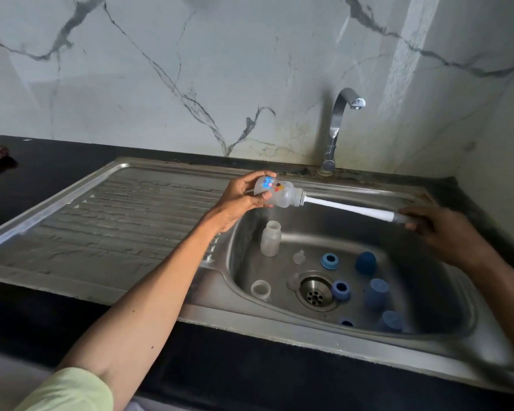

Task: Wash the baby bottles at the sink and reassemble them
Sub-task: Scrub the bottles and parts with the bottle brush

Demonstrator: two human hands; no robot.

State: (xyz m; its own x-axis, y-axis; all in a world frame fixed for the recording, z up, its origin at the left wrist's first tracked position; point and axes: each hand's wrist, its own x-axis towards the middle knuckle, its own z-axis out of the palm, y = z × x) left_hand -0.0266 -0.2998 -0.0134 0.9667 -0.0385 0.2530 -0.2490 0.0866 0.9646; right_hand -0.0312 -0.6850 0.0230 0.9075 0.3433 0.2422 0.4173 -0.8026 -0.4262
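Scrubbing a bottle over the sink

Left hand (241, 193) grips the light, wet-slick bottle (276, 193) round its body above the sink (279, 321); right hand (433, 225) grips the brush (350, 207) handle.

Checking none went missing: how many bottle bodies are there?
3: one held in the left hand on the brush, one upright at the basin's back left, one at its front left.

3 bottles (276, 193), 3 blue caps (365, 263), 3 blue rings (329, 261), 2 clear nipples (299, 257), 1 brush (350, 207), 1 tap (340, 126)
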